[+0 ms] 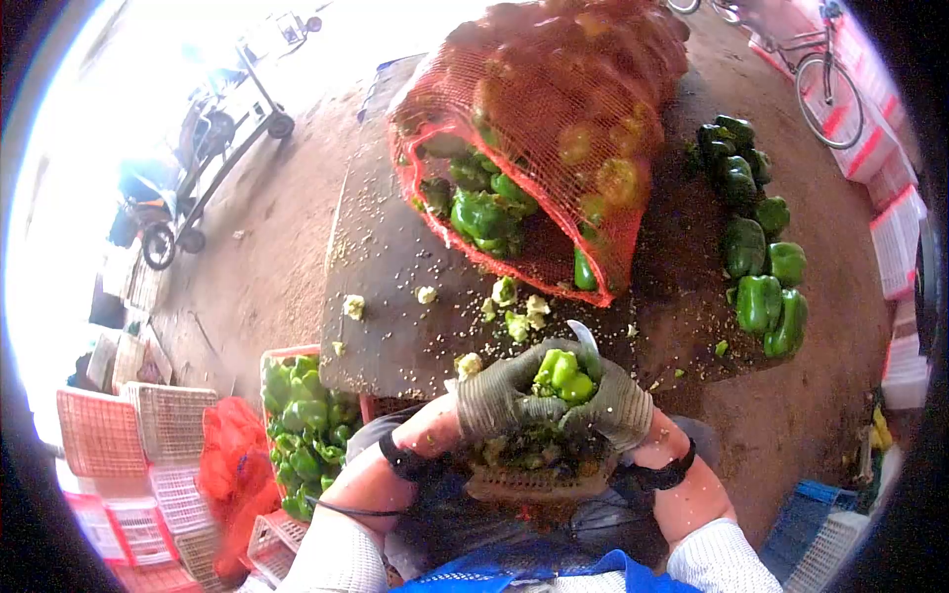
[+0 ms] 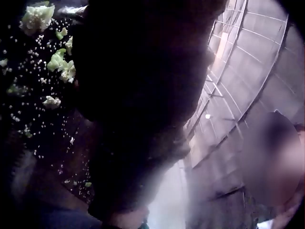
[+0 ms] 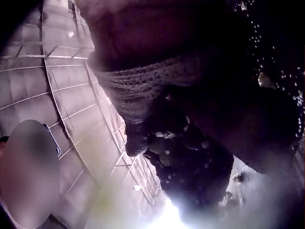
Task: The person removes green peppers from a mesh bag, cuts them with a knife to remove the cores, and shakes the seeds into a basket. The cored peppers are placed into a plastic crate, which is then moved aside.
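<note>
In the head view, both gloved hands meet over the person's lap around a green bell pepper [image 1: 563, 377]. My left hand [image 1: 501, 393] grips the pepper from its left side. On the other side, my right hand [image 1: 615, 403] holds a knife, whose curved blade [image 1: 583, 336] points up past the fingers; the handle is hidden in the glove. Below the hands sits a crate [image 1: 539, 486] with pepper scraps in it. Pale cores [image 1: 517, 326] and scattered seeds lie on the dark board [image 1: 395, 346] just ahead. Both wrist views are very dark around the gloves.
A red mesh sack [image 1: 554, 109] of peppers lies open toward me on the board. Whole green peppers [image 1: 758, 302] line its right edge. At the left stand a crate of cut peppers [image 1: 297, 415] and an orange mesh bag [image 1: 234, 474]. Stacked crates [image 1: 178, 425] and a bicycle [image 1: 828, 99] are farther out.
</note>
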The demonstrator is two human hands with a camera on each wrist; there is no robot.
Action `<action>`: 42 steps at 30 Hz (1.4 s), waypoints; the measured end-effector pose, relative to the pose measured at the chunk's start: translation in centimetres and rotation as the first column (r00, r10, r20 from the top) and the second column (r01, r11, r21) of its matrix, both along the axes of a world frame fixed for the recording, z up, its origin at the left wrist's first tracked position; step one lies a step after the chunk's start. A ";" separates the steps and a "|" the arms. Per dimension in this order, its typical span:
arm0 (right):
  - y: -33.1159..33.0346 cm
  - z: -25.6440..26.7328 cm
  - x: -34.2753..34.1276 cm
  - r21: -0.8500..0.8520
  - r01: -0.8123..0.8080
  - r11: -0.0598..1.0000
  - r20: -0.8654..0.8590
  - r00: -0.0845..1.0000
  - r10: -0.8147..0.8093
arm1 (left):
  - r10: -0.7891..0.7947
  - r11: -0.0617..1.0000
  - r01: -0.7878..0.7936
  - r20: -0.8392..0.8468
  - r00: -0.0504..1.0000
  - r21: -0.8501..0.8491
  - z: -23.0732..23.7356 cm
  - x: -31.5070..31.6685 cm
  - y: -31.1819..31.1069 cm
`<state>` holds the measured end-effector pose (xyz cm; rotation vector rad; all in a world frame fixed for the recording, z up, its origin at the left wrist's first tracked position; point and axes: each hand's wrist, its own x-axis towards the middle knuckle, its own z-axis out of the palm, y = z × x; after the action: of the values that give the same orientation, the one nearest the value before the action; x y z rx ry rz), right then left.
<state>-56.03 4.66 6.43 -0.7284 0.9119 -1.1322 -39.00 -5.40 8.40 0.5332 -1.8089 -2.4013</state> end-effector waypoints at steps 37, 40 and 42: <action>-1.0 -0.4 -2.0 0.145 0.419 0.896 0.432 0.788 -0.438 | 0.386 0.882 -0.387 0.059 0.921 0.270 -1.6 -1.3 -0.5; -0.5 -1.6 -0.7 0.141 0.382 0.913 0.389 0.827 -0.406 | 0.300 0.872 -0.277 0.008 0.954 0.403 -1.6 -1.2 -0.1; -0.5 -2.1 -0.3 0.111 0.309 0.945 0.421 0.847 -0.326 | 0.312 0.867 -0.234 -0.112 0.944 0.439 -2.1 -0.6 0.1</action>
<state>-56.29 4.15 4.29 -0.2691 0.6798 -1.4943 -39.60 -5.34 6.26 0.5413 -1.0567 -2.5364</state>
